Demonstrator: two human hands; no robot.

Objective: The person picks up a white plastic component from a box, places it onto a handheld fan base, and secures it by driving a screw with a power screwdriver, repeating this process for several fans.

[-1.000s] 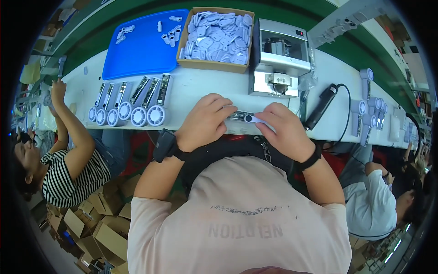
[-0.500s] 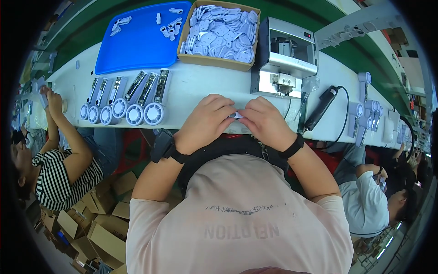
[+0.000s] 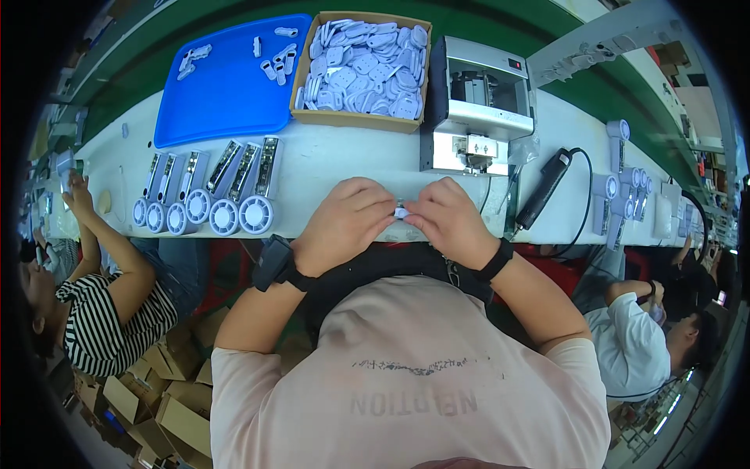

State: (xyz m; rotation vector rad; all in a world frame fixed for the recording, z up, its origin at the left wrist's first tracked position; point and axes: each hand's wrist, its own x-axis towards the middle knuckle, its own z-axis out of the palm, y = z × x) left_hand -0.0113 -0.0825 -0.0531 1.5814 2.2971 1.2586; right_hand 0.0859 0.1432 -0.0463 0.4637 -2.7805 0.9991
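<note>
Close to the bench's front edge, a small white plastic piece (image 3: 401,213) is pinched between the fingertips of both my hands. My left hand (image 3: 348,221) grips its left side with bent fingers, while my right hand (image 3: 453,222) has thumb and forefinger on the right side. Fingers cover most of the piece, so its exact kind is hidden. To the left of my hands stands a row of several white handheld fans (image 3: 255,213), their round grilles toward me and circuit boards showing in the open handles.
A blue tray (image 3: 211,102) holds several small white parts. Beside it, a cardboard box (image 3: 355,119) is full of white plastic covers. Further right are a silver-black machine (image 3: 480,117), a corded black electric screwdriver (image 3: 544,189) and more fans (image 3: 605,186). Co-workers sit on both sides.
The bench and its things sit slightly lower and further left in view. Both hands still pinch the small piece, which has turned a little and shows more white.
</note>
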